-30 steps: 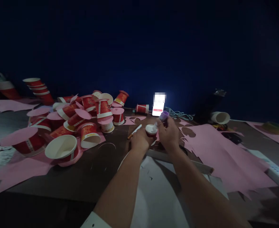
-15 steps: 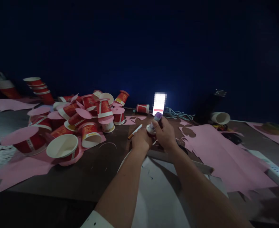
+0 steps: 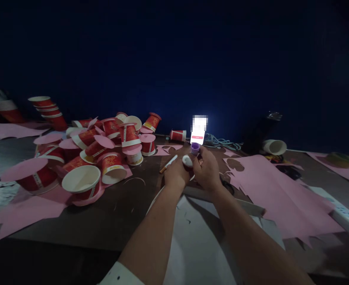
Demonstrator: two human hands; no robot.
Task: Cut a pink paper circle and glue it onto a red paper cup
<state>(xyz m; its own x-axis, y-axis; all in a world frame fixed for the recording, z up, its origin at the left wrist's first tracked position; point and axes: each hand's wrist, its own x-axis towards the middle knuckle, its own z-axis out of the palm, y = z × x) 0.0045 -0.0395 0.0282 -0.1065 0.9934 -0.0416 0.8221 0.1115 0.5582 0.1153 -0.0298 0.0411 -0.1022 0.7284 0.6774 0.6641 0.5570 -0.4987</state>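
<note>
My left hand is closed around a small white-topped object, perhaps a glue stick; its lower part is hidden by the fingers. Close on its right, my right hand pinches a purple cap, whose round hollow end shows. The cap is apart from the white top and a little above it. Beside my left hand lies a white and orange pen-like stick. A bright phone screen stands upright just beyond both hands.
Many red paper cups with pink paper discs crowd the left. Cut pink sheets lie on the right near a white power strip. A coiled cable sits behind, and white paper lies under my forearms.
The purple cap has moved away from the white top and tipped, so that its hollow end shows. My left hand has barely moved.
</note>
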